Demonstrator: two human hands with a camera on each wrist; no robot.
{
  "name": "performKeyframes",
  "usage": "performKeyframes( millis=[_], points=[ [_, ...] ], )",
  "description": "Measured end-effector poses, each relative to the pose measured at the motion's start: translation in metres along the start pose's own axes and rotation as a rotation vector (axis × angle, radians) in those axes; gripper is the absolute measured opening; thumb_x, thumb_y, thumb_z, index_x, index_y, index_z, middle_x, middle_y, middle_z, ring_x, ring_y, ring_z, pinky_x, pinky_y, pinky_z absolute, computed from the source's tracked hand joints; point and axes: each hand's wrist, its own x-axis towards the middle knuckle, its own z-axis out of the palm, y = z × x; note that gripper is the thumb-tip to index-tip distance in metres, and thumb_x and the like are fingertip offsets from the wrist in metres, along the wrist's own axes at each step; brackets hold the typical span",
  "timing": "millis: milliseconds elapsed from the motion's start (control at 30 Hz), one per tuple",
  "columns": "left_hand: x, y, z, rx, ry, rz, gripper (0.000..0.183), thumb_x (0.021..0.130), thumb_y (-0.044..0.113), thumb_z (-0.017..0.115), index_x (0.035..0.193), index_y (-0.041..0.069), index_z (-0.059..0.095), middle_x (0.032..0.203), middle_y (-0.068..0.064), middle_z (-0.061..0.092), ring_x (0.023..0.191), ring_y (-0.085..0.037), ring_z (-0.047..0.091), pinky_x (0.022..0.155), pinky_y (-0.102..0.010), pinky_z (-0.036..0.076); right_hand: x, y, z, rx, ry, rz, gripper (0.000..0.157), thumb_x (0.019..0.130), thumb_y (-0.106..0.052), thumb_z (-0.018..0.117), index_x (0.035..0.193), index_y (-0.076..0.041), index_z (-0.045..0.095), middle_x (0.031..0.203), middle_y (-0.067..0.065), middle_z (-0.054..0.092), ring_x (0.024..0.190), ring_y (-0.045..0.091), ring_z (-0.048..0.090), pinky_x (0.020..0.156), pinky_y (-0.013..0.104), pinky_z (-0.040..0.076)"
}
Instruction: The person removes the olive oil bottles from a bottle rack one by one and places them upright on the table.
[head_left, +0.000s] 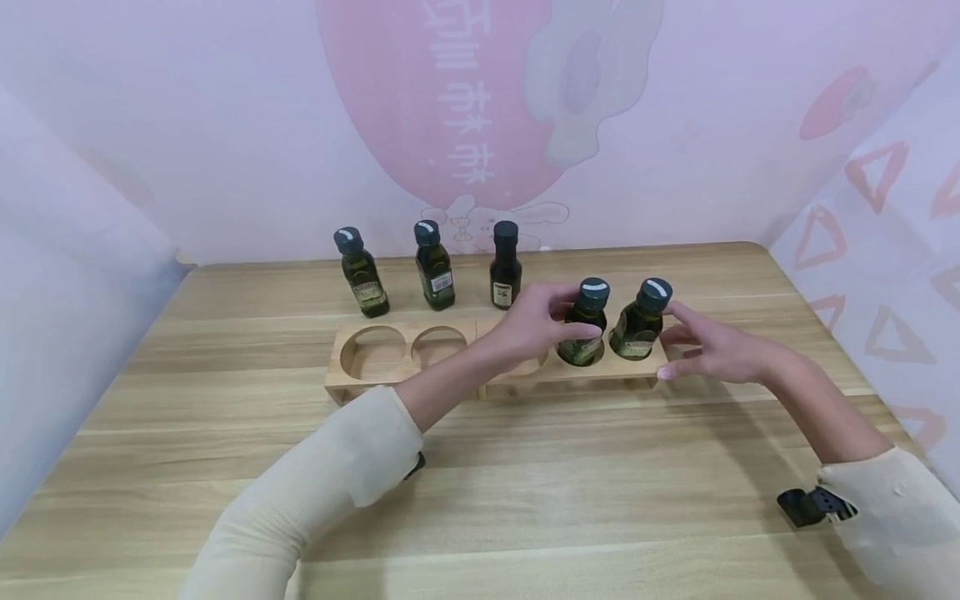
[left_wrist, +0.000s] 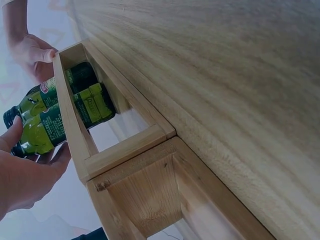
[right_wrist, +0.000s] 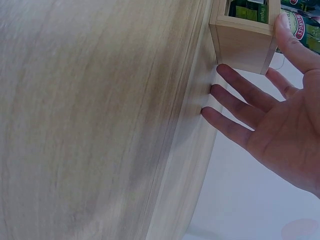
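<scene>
My left hand (head_left: 534,323) holds a small green olive oil bottle (head_left: 589,315), thumb on its near side and fingers behind. That bottle stands in a round hole of the wooden rack (head_left: 408,360), and in the left wrist view its base shows through the frame. Right beside it, a second olive oil bottle (head_left: 637,323) fills the hole at the rack's right end. There my right hand (head_left: 718,346) rests its thumb at the rack's end edge, other fingers spread out straight beside the end panel in the right wrist view.
Behind the rack stand two more dark-capped green bottles (head_left: 364,279) (head_left: 435,271) and a slimmer dark bottle (head_left: 506,271). Round holes show in the rack's left part. All of it is on a wood-grain table (head_left: 562,500) backed by a printed curtain (head_left: 247,150).
</scene>
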Motion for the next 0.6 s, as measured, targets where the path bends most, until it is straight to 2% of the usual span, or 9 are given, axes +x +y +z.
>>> performKeyframes(
  millis=[100,400,600],
  points=[
    [0.0008,0.0012,0.0004,-0.018,0.008,-0.012,0.047,0.095,0.007,0.076,0.14,0.004,0.064,0.133,-0.014,0.069,0.119,-0.027,0.069,0.101,-0.029,0.055,0.0001,-0.0009,-0.0005,-0.001,0.002,0.001,0.087,0.094,-0.007,0.076,0.159,-0.003,0.018,0.14,0.038,0.054,0.138,0.057,0.044,0.111,0.07,0.038],
    [0.0023,-0.0017,0.0018,-0.059,0.029,-0.006,0.044,0.095,0.005,0.075,0.138,0.002,0.065,0.135,-0.015,0.068,0.123,-0.029,0.067,0.099,-0.028,0.057,-0.0005,-0.0038,0.0006,-0.012,-0.003,0.024,0.084,0.095,-0.011,0.076,0.158,-0.003,0.02,0.141,0.039,0.053,0.14,0.058,0.04,0.112,0.07,0.037],
    [0.0025,-0.0035,0.004,-0.079,0.036,-0.008,0.043,0.094,0.004,0.075,0.137,0.001,0.066,0.134,-0.015,0.069,0.121,-0.028,0.068,0.098,-0.028,0.057,-0.0003,-0.0024,0.001,0.0,-0.005,0.005,0.085,0.094,-0.009,0.076,0.158,-0.003,0.02,0.14,0.037,0.055,0.139,0.058,0.042,0.112,0.07,0.037]
  ],
)
